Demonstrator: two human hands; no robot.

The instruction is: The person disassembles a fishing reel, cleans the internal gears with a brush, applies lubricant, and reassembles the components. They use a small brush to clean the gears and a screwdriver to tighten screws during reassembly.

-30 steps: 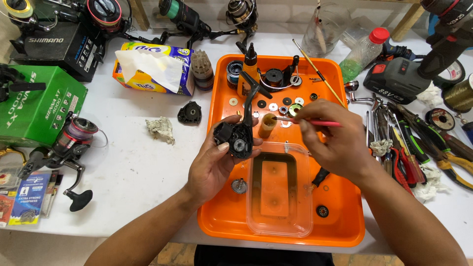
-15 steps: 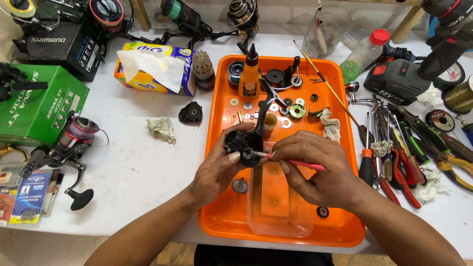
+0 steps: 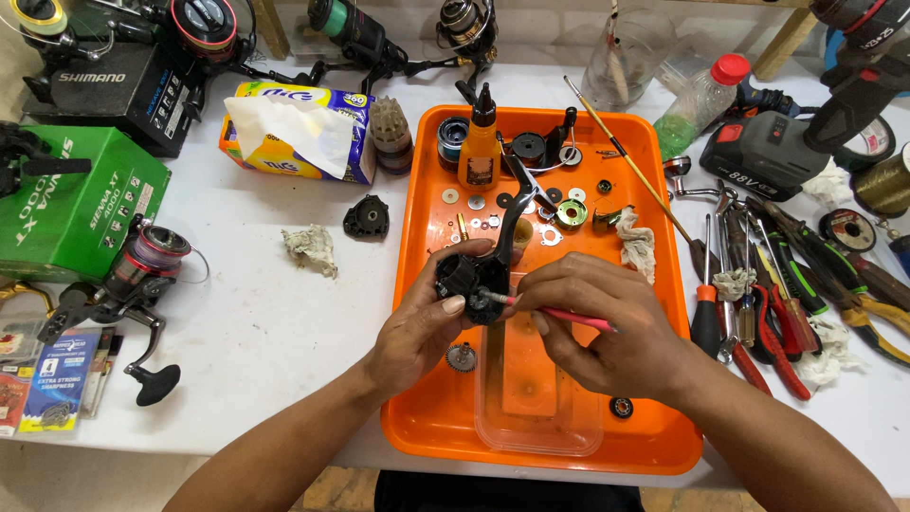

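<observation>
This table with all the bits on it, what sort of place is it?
Most likely a fishing reel repair bench. The left hand holds a black reel body over an orange tray of small parts, the right hand works on it with a pink brush, and pliers lie alongside.

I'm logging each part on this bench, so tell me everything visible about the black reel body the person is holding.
The black reel body is a small, dark housing that looks like matte plastic or metal, with a slim black arm rising from it toward the tray's upper half. It is held above the orange tray, not resting on it. The left hand grips it from below and the side, thumb on its face. The right hand holds a pink-handled brush whose tip meets the body's right side. Inner details are too dark to tell.
</observation>
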